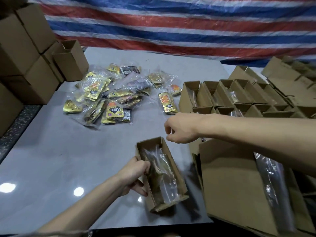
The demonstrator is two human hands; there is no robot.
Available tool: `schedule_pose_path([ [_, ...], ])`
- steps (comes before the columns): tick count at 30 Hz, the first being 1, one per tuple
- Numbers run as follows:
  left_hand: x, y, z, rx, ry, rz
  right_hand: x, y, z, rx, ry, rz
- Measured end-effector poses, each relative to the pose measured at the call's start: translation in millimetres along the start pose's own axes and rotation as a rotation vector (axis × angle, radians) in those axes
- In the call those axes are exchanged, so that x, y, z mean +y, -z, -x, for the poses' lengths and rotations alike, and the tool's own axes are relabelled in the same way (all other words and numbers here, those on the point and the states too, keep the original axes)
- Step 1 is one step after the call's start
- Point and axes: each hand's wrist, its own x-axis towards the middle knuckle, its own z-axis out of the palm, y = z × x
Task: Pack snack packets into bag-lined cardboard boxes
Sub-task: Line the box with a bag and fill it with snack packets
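Steadying the small brown cardboard box (171, 163) with its clear bag liner, the left hand (135, 175) grips its wall, likely presenting the mouth for filling. The right hand (181, 129), loosely curled and empty, reaches toward the gold foil snack packets (111, 100) heaped at eleven o'clock.

Left hand (135, 175) low, fingers curled round a box (169, 159) wall, right hand (181, 130) extended, fingers loosely curled downward

Bag-lined box (162, 173) is set near the table (51, 159) edge, 6 o'clock. Packet pile (111, 96) is laid at 12, stacked boxes (25, 57) at 10, open box rows (239, 94) at 2, large carton (230, 182) at 4.
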Motion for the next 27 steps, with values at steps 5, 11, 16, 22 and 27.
schedule_pose_path([
  [5, 7, -35, 0, -0.057, 0.02, -0.059, 13, 0, 10, -0.034, -0.017, 0.04],
  [11, 14, -61, 0, -0.075, 0.014, -0.132, 14, -3, 11, -0.07, 0.004, 0.062],
  [16, 17, -64, -2, -0.067, 0.027, -0.173, 15, -4, 9, -0.098, 0.024, 0.046],
  [22, 19, -64, -6, -0.068, 0.066, -0.182, 28, 16, 35, -0.07, 0.012, 0.081],
  [27, 19, -65, -8, -0.068, 0.064, -0.182, 62, 52, 84, -0.141, 0.083, -0.085],
])
